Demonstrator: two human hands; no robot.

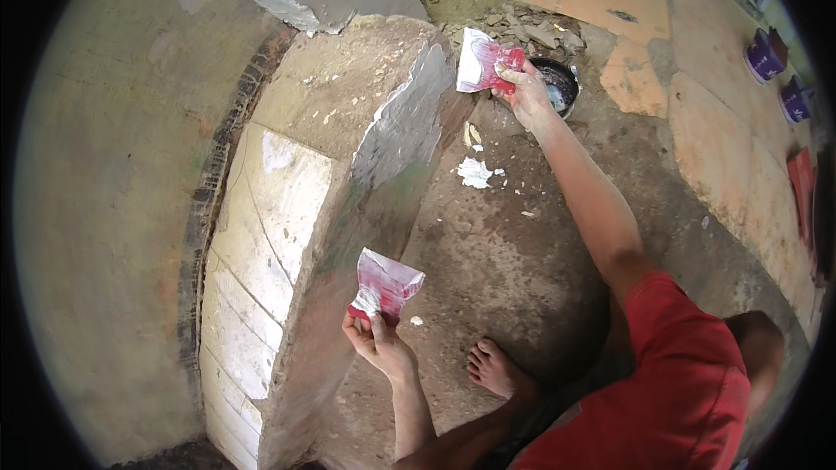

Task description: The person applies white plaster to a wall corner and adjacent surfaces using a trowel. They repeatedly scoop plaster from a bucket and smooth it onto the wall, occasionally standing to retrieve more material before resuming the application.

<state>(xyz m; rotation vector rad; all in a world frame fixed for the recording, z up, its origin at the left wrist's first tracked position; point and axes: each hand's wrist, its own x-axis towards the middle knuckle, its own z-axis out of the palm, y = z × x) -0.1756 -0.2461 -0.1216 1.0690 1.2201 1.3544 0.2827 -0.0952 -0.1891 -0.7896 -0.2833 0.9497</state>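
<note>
My left hand [384, 352] is closed on the red grip of a putty spreader [389, 282], its wide blade smeared with white putty and tilted upward beside a low ledge [318, 91]. Farther off, my right hand [526, 97] grips a second red putty spreader [481, 64]. White putty coats that blade too, which is close to the ledge's far corner. A fresh grey-white putty patch [402, 122] covers the upper part of the ledge's side face. Just right of my right hand sits a round black bowl [569, 85] with some whitish material inside, partly hidden by the hand.
White tile pieces [283, 209] cover the near part of the ledge top. A splat of putty [475, 172] lies on the rough floor. Rubble [544, 33] is piled beyond the bowl. Two purple tubs [766, 56] stand far right. My bare foot [498, 367] is near the ledge.
</note>
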